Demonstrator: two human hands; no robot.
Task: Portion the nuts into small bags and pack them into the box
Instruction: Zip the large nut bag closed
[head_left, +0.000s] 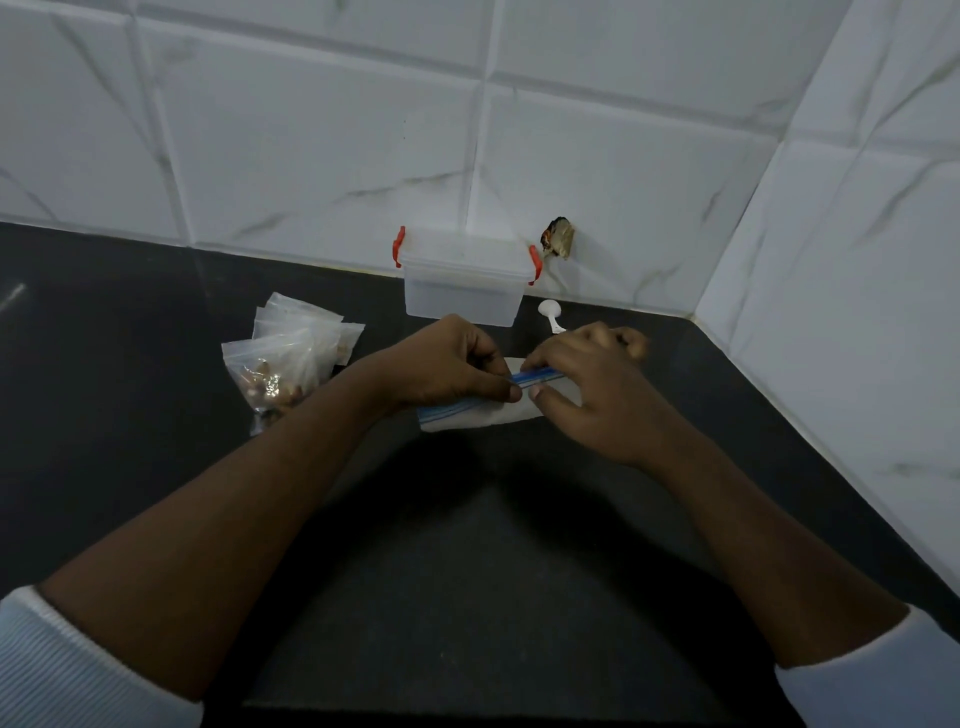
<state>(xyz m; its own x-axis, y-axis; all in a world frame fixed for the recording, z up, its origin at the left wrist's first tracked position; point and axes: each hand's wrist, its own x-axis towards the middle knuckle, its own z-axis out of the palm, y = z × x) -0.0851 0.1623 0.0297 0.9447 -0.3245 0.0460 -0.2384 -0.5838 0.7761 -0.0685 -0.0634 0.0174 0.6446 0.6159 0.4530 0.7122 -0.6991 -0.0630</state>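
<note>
Left hand (447, 364) and right hand (587, 387) are pinching the zip bag (467, 418) before the box (462, 283).
They are likely zipping it closed for packing.

SURFACE: dark matte counter (467, 582) | BACK: back wall (311, 130) of large glossy white tiles, grey marble veining, recessed joints | SIDE: right wall (857, 270), same tile, meets the back wall in a corner | JOINT: pale seam (358, 269) along the counter edge | DEFECT: ragged brown hole (558, 238) low in the back wall | LIGHT: dim, soft, even.
</note>
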